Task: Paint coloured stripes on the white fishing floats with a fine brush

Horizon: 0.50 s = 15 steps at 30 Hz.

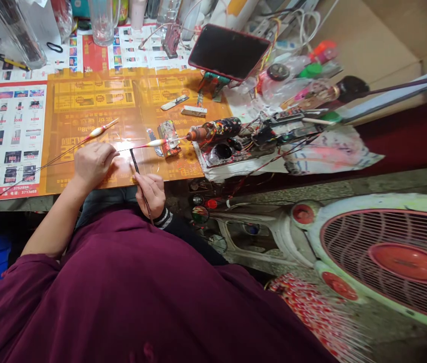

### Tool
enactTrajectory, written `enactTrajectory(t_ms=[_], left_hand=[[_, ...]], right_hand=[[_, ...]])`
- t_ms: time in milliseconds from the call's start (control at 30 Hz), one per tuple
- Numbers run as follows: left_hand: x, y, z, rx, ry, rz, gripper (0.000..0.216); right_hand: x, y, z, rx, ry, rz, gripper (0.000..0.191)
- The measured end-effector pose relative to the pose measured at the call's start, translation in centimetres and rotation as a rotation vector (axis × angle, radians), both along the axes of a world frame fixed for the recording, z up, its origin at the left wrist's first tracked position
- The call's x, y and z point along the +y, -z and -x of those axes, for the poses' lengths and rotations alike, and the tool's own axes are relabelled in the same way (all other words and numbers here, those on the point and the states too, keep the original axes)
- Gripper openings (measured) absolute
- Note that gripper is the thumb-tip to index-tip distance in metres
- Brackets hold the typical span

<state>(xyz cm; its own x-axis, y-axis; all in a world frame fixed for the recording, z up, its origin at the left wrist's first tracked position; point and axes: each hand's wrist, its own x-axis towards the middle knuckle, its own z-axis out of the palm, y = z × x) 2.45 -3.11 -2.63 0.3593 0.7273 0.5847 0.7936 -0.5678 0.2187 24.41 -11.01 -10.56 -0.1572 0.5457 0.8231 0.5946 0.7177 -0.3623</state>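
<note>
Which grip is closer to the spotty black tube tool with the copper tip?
Right. The right grip, holding a thin black stick, is below and left of the paint-speckled black cylindrical tool. The left grip is farther left.

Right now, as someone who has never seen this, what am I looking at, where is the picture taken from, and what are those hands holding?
There is no machine here. A camera worn on a person's head looks down at their own two bare hands. The left hand has its fingertips at the thin stem of a slender orange-and-cream fishing float, whose far end meets a paint-spattered black handheld rotary tool. The right hand holds a thin black stick, perhaps a brush. Beneath them lies a glossy orange printed sheet.
</note>
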Motion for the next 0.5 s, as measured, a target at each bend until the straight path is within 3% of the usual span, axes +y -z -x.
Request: enactTrajectory(t_ms=[267,500], left_hand=[[0.2,0.1,-0.1,0.035,0.021,-0.112,0.039],[0.0,-1.2,0.3,0.054,-0.028,0.051,0.027]], right_hand=[[-0.1,-0.2,0.0,-0.015,-0.01,0.001,0.051],[-0.1,1.2,-0.6,-0.003,-0.036,0.061,0.044]])
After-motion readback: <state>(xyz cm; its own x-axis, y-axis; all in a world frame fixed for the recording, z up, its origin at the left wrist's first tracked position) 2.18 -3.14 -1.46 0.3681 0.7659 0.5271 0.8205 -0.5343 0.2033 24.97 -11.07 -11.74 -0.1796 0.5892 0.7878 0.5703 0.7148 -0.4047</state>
